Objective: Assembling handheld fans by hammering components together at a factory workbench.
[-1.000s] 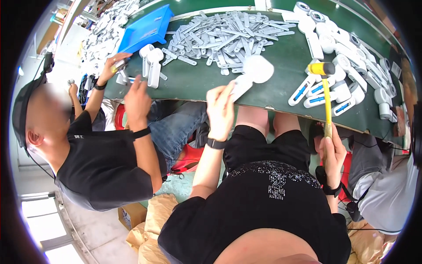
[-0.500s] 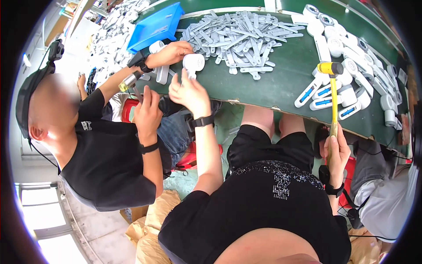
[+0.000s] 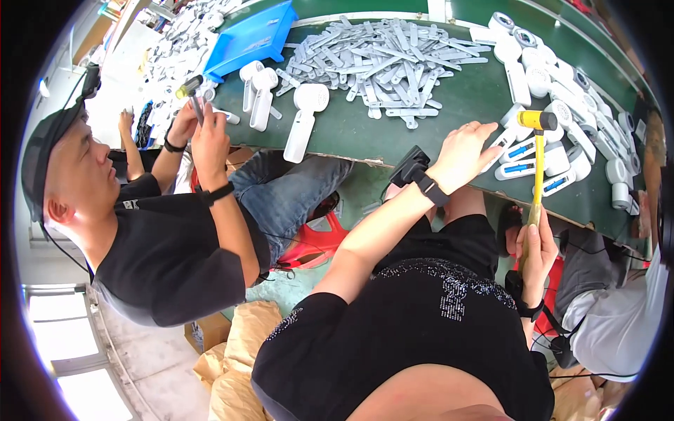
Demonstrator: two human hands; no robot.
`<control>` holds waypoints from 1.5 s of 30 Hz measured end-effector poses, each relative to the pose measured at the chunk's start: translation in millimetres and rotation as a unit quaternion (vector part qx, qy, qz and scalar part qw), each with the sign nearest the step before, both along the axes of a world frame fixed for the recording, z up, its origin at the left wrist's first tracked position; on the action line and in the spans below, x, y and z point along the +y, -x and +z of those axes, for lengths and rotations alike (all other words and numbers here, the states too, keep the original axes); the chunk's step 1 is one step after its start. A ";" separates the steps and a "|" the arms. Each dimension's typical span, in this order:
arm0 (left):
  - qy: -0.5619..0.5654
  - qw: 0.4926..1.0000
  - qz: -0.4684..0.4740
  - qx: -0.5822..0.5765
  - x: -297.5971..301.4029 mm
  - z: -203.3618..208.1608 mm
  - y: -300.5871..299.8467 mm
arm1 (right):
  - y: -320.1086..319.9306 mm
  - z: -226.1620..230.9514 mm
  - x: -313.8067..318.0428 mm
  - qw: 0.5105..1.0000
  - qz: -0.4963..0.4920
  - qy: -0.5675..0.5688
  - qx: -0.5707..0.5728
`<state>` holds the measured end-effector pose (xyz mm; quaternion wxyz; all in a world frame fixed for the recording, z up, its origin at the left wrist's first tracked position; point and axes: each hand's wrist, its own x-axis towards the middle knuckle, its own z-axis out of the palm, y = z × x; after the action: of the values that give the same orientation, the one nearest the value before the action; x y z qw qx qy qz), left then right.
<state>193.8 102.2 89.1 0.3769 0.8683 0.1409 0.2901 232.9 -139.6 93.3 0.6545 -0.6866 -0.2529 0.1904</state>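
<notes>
My right hand (image 3: 537, 247) is closed around the handle of a mallet (image 3: 538, 161), its yellow head with a dark face raised over the table's front edge. Over that edge reaches my left hand (image 3: 462, 153), fingers stretched out and holding nothing visible. Its fingertips are beside the nearest white handheld fan (image 3: 500, 149) of the right-hand pile; whether they touch it I cannot tell. Blue cylindrical cells (image 3: 520, 168) show in the open handles of a few fans there. Another white fan (image 3: 306, 121) lies alone left of centre, with its handle toward the front edge.
A heap of flat grey strips (image 3: 393, 59) covers the middle back of the green table (image 3: 414, 137). Behind it to the left stands a blue bin (image 3: 251, 42). A co-worker (image 3: 168, 259) at my left holds a hammer (image 3: 191, 90) near two white fans (image 3: 261, 98).
My left hand has left the lone white fan and moved right, to the pile. The mallet has dropped slightly. The co-worker's reaching hand has drawn back left, near their hammer.
</notes>
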 end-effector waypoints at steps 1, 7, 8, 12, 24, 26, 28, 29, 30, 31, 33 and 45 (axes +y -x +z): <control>0.000 1.000 0.003 0.002 0.2 -0.5 1.2 | 0.4 -0.2 1.3 1.000 0.003 0.000 0.002; -0.010 1.000 0.013 -0.017 7.1 -7.8 9.0 | -0.8 -5.6 11.6 0.999 0.033 -0.014 0.030; -0.020 0.999 0.044 -0.009 9.6 -8.7 13.7 | -0.1 -5.5 13.8 0.999 0.041 -0.014 0.026; -0.149 0.979 0.140 -0.027 26.5 -10.1 43.8 | -1.1 -9.5 16.4 0.998 0.061 0.002 0.006; -0.323 0.922 0.210 0.036 122.2 10.9 100.0 | 4.0 -0.6 20.3 0.996 0.081 0.010 0.024; -0.313 0.930 0.190 0.030 135.5 4.7 95.9 | 3.1 -2.8 18.0 0.997 0.082 0.009 0.014; -0.302 0.938 0.167 0.025 141.4 1.8 94.9 | 2.8 -2.9 15.9 0.997 0.080 0.010 0.005; -0.296 0.938 0.179 0.022 142.3 2.6 95.4 | 3.5 -1.6 15.2 0.997 0.076 0.010 0.001; -0.289 0.938 0.192 0.020 143.0 3.1 96.5 | 4.1 -1.1 14.5 0.997 0.072 0.010 -0.003; -0.280 0.941 0.192 0.016 139.5 8.8 96.7 | 3.5 -1.1 13.4 0.998 0.068 0.011 -0.003; -0.234 0.949 0.209 -0.011 125.9 10.9 96.2 | 2.3 -1.9 11.4 0.998 0.061 0.010 -0.004; -0.096 0.972 0.202 -0.079 40.1 6.4 85.0 | 1.7 1.2 14.0 0.996 0.088 0.002 0.004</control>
<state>108.8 142.3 95.5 0.2356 0.8285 0.2546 0.4396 231.1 -125.6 94.6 0.6345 -0.6624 -0.3094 0.2507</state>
